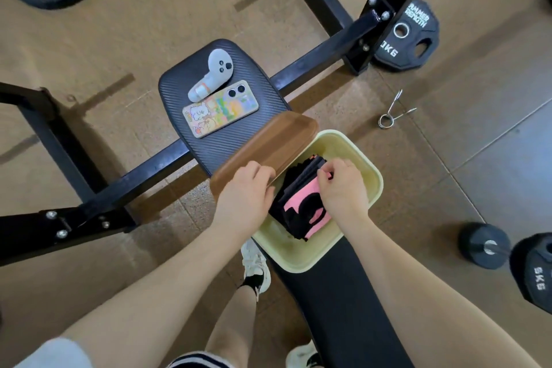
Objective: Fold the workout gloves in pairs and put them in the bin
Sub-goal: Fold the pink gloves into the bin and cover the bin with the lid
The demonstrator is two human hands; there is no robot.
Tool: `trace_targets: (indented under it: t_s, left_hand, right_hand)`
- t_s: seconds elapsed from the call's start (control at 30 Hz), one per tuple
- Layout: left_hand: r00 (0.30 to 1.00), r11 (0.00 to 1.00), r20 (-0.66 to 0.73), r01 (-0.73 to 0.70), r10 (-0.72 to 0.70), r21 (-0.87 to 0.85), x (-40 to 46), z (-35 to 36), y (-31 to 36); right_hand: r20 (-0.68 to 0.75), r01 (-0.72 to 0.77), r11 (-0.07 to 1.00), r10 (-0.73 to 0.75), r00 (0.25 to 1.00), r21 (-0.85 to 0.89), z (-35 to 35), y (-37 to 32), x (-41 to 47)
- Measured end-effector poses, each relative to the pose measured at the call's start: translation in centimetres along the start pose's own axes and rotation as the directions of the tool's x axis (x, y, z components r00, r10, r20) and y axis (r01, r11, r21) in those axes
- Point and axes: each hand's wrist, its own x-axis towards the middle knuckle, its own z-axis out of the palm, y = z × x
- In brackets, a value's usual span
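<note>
Step in hand: final stowing of the folded workout gloves [304, 203] in the bin [363, 158], right of frame centre. Pink-and-black gloves stacked inside the pale yellow bin, tilted against its left side, upper edges just below the rim. Right hand [343, 185] over the stack, fingertips curled and pinching the upper edge of the top glove; seemingly tucking or straightening the fold. Left hand [246, 188] at the bin's left rim, fingers curled over the near end of the brown lid [265, 149], grasping it; lid resting half on the bin, half on the ribbed black pad [179, 81] of the desk, upper centre of frame. Phone [221, 109] and grey controller [213, 75] on that pad, apart from the bin. No loose gloves visible outside the bin, so folding judged complete or nearly so. Next move likely: release of the pinched glove edge, withdrawal of the right hand clear of the rim, then sliding of the lid across the opening. Care needed to keep the stack below rim level and the fold undisturbed on release.
</note>
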Motion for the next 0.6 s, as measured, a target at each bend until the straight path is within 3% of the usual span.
trace_targets:
  t_s: [0.17, 0.27, 0.47, 0.6]
  left_hand:
    - [0.979, 0.987, 0.125, 0.163, -0.161, -0.005, 2.2, 0.4, -0.9]
    - [0.976, 0.99, 0.164, 0.142, -0.142, 0.013, 3.0, 0.3, -0.8]
    - [0.965, 0.969, 0.214, 0.103, -0.152, 0.223, 3.9, 0.2, 0.0]
    - [0.978, 0.977, 0.137, 0.135, -0.158, 0.163, 3.3, -1.5, 1.4]
  right_hand:
    - [0.087, -0.1, 0.976, 0.084, 0.993, 0.196, -0.8, -0.8, -0.9]
    - [0.097, -0.124, 0.96, 0.102, 0.99, 0.253, -1.1, -1.0, -1.3]
    - [0.105, -0.195, 0.919, 0.169, 0.98, 0.343, -0.7, -0.8, -1.5]
    - [0.089, -0.184, 0.879, 0.162, 0.983, 0.439, -1.1, -0.9, -2.2]
